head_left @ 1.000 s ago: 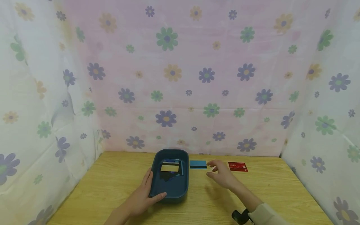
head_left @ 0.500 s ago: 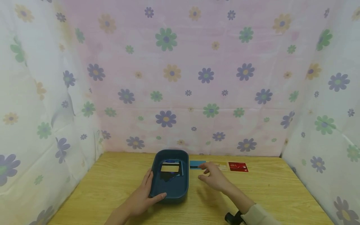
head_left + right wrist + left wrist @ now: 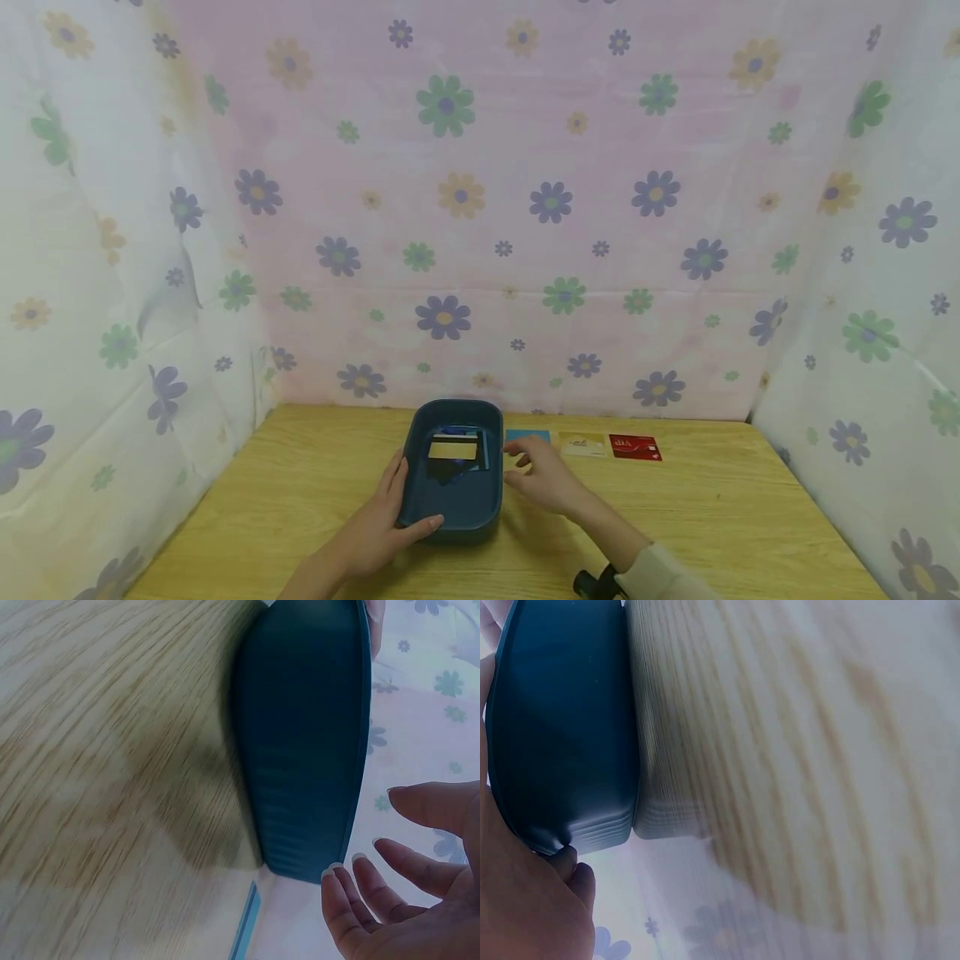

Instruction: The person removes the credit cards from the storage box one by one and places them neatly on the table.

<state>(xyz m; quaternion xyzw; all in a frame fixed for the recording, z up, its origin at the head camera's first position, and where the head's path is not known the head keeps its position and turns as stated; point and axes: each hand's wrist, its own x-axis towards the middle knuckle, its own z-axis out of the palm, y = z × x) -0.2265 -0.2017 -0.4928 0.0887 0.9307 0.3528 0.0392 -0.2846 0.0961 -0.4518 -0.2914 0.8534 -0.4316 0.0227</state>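
A dark blue plastic bin stands on the table. Inside it lie several overlapping cards, with a yellow card with a black stripe on top. My left hand holds the bin's left side, thumb over the near rim; in the left wrist view its fingertips bend against the bin's wall. Beside the right rim hovers my right hand, fingers loosely bent with nothing between them. It partly hides a blue card on the table. A gold card and a red VIP card lie further right in the same row.
The wooden table ends at a flowered cloth backdrop just behind the bin and cards. Similar cloth hangs on both sides. A black wrist device sits by the right sleeve.
My right hand has moved left, from over the gold card to the bin's right rim, uncovering the gold card and partly covering the blue one. The left hand and bin stay put.
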